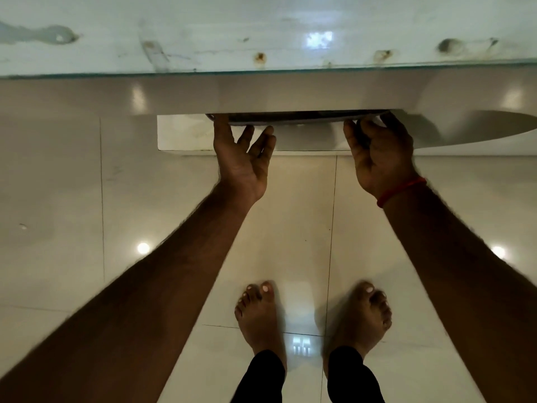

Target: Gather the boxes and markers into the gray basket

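Two hands [244, 161] [380, 158] hold gray basket [290, 120] crosswise.

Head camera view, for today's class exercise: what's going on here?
A barefoot person stands on a tiled floor, reaching both hands under the edge of a white table. The right hand, a red thread at its wrist, curls round one end of a dark gray thing tucked beneath the tabletop; the left hand touches the other end, fingers loose. It may be the basket, but most is hidden. No boxes or markers show.
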`<action>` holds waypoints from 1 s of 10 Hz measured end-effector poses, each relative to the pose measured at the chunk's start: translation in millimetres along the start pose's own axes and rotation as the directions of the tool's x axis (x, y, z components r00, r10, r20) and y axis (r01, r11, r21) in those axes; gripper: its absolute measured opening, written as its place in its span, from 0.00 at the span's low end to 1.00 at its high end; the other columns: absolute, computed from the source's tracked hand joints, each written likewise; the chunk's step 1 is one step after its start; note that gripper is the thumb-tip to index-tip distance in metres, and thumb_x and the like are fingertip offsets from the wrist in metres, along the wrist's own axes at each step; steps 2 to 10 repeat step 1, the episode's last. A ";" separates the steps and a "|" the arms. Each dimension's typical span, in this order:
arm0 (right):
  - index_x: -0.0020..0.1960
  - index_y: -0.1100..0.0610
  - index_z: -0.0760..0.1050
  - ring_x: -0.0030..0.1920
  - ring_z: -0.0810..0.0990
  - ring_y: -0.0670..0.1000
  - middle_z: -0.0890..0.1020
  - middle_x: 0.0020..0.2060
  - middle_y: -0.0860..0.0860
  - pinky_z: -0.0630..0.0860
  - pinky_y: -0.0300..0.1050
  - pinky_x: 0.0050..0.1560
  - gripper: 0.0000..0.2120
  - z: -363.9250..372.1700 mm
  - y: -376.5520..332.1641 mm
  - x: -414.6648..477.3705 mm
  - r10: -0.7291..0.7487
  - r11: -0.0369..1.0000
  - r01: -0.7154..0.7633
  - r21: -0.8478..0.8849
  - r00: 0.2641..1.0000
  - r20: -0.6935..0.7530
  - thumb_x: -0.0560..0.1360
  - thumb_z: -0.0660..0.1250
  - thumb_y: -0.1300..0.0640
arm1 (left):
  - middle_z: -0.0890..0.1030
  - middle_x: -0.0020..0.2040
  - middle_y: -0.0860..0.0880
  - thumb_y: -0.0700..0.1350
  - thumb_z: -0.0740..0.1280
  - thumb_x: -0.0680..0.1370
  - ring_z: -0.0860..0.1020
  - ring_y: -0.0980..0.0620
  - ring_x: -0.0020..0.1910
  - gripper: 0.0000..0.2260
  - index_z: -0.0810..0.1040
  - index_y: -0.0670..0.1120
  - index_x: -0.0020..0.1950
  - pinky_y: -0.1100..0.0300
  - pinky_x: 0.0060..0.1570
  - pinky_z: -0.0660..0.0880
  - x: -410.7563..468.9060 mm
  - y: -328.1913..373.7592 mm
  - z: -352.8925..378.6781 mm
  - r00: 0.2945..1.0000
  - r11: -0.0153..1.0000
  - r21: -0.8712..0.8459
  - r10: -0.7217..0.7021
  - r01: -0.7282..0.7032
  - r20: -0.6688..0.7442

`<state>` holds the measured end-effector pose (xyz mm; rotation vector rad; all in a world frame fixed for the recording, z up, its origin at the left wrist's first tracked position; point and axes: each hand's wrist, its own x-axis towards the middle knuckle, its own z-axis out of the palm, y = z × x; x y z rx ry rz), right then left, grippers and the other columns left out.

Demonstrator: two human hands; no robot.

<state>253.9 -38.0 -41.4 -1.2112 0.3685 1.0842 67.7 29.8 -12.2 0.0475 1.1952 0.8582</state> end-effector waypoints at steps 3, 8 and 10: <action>0.73 0.57 0.65 0.51 0.82 0.58 0.78 0.57 0.61 0.82 0.51 0.54 0.28 -1.2 3.6 -6.4 0.054 0.998 -0.055 -0.037 0.998 -0.024 0.76 0.61 0.75 | 0.70 0.75 0.49 0.62 0.59 0.81 0.79 0.39 0.65 0.26 0.63 0.58 0.78 0.45 0.66 0.74 -2.9 0.2 -6.9 0.996 0.995 0.093 -0.035 0.027 0.084; 0.73 0.57 0.65 0.51 0.82 0.58 0.78 0.57 0.61 0.82 0.51 0.54 0.28 -1.2 3.6 -6.4 0.054 0.998 -0.055 -0.037 0.998 -0.024 0.76 0.61 0.75 | 0.70 0.75 0.49 0.62 0.59 0.81 0.79 0.39 0.65 0.26 0.63 0.58 0.78 0.45 0.66 0.74 -2.9 0.2 -6.9 0.996 0.995 0.093 -0.035 0.027 0.084; 0.73 0.57 0.65 0.51 0.82 0.58 0.78 0.57 0.61 0.82 0.51 0.54 0.28 -1.2 3.6 -6.4 0.054 0.998 -0.055 -0.037 0.998 -0.024 0.76 0.61 0.75 | 0.70 0.75 0.49 0.62 0.59 0.81 0.79 0.39 0.65 0.26 0.63 0.58 0.78 0.45 0.66 0.74 -2.9 0.2 -6.9 0.996 0.995 0.093 -0.035 0.027 0.084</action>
